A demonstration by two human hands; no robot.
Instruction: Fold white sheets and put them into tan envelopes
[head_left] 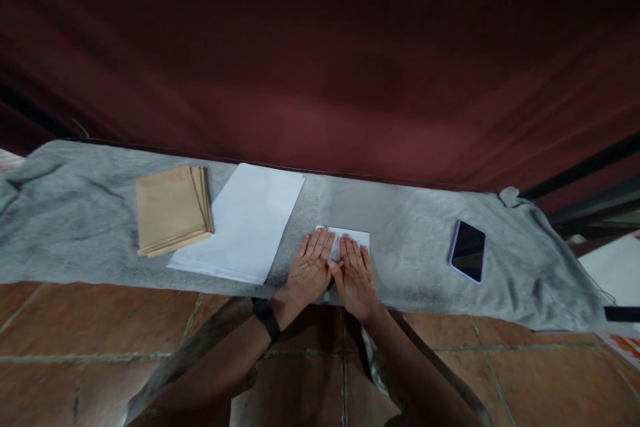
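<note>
Both palms lie flat on a small white folded sheet of paper (353, 235) at the middle of the cloth-covered surface. My left hand (311, 265) presses on its left part with fingers stretched forward. Beside it my right hand (356, 277) covers the right part, fingers also extended, and the thumbs nearly meet. Much of the paper is hidden under the hands; its far edge and a strip between the fingers show. To the left of my left hand lies a stack of larger white paper sheets (250, 220).
A pile of brown envelopes (167, 210) overlaps the left edge of the white sheets. Toward the right lies a phone (469, 251) in a purple case. Grey cloth (410, 233) covers the narrow surface, wrinkled at both ends. A dark red curtain (310, 127) hangs behind it.
</note>
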